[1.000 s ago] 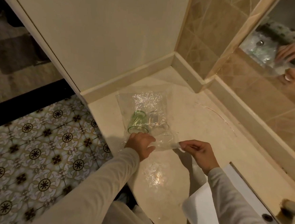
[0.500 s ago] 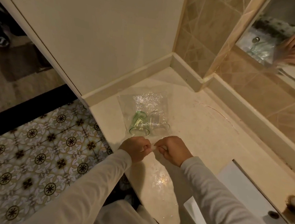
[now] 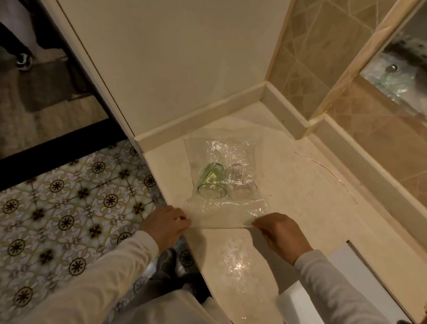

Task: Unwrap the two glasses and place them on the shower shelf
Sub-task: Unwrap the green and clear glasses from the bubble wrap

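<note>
A clear plastic wrap (image 3: 218,214) lies on the beige marble counter (image 3: 302,194) with two glasses on their sides inside it. The green glass (image 3: 211,180) is on the left, its mouth toward me. A clear glass (image 3: 241,183) lies right beside it. My left hand (image 3: 165,225) pinches the wrap's near left corner at the counter's edge. My right hand (image 3: 281,232) pinches the near right corner. The near edge of the wrap is stretched flat between them.
A white sink (image 3: 349,300) is set into the counter at the lower right. A mirror (image 3: 418,75) hangs above the tiled back wall on the right. Patterned floor tiles (image 3: 50,213) lie to the left, below the counter's edge. A cream wall panel (image 3: 164,55) closes the corner.
My hands were together at the middle of the wrap's near edge half a second ago. They have moved apart to its two corners, spreading the wrap wide.
</note>
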The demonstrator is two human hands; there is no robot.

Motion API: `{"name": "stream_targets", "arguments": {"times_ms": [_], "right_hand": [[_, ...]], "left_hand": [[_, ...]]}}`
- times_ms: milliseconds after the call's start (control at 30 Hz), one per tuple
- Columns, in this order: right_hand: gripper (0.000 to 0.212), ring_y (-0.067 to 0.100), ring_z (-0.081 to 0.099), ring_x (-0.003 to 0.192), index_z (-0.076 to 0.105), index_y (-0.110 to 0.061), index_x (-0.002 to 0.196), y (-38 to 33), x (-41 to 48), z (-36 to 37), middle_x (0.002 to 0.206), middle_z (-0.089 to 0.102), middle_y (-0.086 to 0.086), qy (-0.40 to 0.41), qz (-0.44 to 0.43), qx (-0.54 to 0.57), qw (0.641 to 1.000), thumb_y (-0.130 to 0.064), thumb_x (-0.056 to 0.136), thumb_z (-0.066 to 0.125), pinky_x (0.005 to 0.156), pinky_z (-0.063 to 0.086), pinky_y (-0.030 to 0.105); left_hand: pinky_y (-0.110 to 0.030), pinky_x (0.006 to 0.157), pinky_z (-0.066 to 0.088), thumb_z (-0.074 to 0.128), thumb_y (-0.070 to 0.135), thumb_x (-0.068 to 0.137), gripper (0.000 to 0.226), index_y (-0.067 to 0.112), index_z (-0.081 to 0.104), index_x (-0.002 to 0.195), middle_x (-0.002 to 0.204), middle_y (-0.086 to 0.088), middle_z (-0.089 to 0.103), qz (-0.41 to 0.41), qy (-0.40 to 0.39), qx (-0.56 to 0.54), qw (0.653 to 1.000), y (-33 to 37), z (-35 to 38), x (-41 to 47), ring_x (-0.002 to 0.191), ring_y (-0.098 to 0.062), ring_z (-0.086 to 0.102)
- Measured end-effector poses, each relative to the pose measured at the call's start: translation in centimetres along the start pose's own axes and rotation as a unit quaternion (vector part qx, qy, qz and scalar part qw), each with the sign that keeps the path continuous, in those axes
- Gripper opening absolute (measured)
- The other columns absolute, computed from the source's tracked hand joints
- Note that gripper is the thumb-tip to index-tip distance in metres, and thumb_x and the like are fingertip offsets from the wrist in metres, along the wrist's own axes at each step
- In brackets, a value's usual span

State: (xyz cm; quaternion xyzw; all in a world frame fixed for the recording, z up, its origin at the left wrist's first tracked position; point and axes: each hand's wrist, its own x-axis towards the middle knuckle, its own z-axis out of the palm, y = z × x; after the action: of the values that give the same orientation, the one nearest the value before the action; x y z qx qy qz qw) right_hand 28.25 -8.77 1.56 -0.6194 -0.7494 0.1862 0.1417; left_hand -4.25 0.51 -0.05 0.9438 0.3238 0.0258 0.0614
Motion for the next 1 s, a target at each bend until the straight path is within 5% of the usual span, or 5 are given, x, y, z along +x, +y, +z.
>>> {"name": "stream_targets", "arguments": {"times_ms": [267, 400, 533, 667, 1000], "right_hand": [[0.030, 0.031, 0.064, 0.060, 0.069, -0.018, 0.067, 1.1, -6.8, 2.5, 0.059, 0.065, 0.001, 0.009, 0.156, -0.053, 0.986, -0.026, 0.095, 0.065, 0.056, 0.050, 0.032], [0.025, 0.019, 0.070, 0.084, 0.068, -0.029, 0.113, 0.1, -6.3, 3.2, 0.092, 0.073, -0.007, 0.082, 0.356, 0.149, 0.919, -0.039, 0.090, 0.072, 0.079, 0.052, 0.031], [0.061, 0.021, 0.062, 0.103, 0.055, -0.025, 0.132, -0.5, -3.5, 3.7, 0.109, 0.066, -0.002, 0.095, 0.495, 0.312, 0.805, -0.046, 0.081, 0.081, 0.093, 0.043, 0.028], [0.009, 0.023, 0.068, 0.100, 0.075, -0.025, 0.092, 0.2, -2.3, 3.9, 0.095, 0.075, -0.003, 0.095, 0.508, 0.348, 0.782, -0.024, 0.083, 0.076, 0.088, 0.047, 0.028], [0.010, 0.020, 0.072, 0.091, 0.076, -0.021, 0.091, 1.5, -0.9, 2.9, 0.094, 0.077, 0.001, 0.273, 0.540, 0.434, 0.667, -0.013, 0.087, 0.071, 0.080, 0.053, 0.027]], "left_hand": [[-0.032, 0.059, 0.055, 0.091, 0.015, 0.048, 0.036, 0.021, 0.078, 0.081, 0.084, 0.001, 0.072, -0.024, -0.026, 0.016, 0.999, 1.4, 3.4, -5.0, 0.070, -0.024, 0.069], [-0.026, 0.061, 0.049, 0.067, 0.031, 0.083, 0.016, 0.019, 0.074, 0.075, 0.080, 0.005, 0.067, -0.117, 0.036, -0.094, 0.988, 2.2, 3.9, -5.6, 0.067, -0.019, 0.063], [-0.022, 0.067, 0.048, 0.078, 0.037, 0.079, 0.032, 0.031, 0.058, 0.103, 0.091, 0.013, 0.061, -0.425, 0.024, -0.366, 0.827, 2.7, 3.5, -1.8, 0.080, -0.009, 0.061], [-0.042, 0.083, 0.057, 0.076, 0.013, 0.083, 0.046, 0.006, 0.056, 0.124, 0.106, -0.013, 0.063, -0.550, -0.010, -0.485, 0.680, 1.3, 4.1, 2.0, 0.094, -0.034, 0.065], [-0.023, 0.043, 0.047, 0.073, -0.005, 0.081, 0.017, 0.006, 0.069, 0.094, 0.069, -0.010, 0.066, -0.523, -0.157, -0.587, 0.597, 5.1, 3.5, 2.4, 0.053, -0.019, 0.058]]}}
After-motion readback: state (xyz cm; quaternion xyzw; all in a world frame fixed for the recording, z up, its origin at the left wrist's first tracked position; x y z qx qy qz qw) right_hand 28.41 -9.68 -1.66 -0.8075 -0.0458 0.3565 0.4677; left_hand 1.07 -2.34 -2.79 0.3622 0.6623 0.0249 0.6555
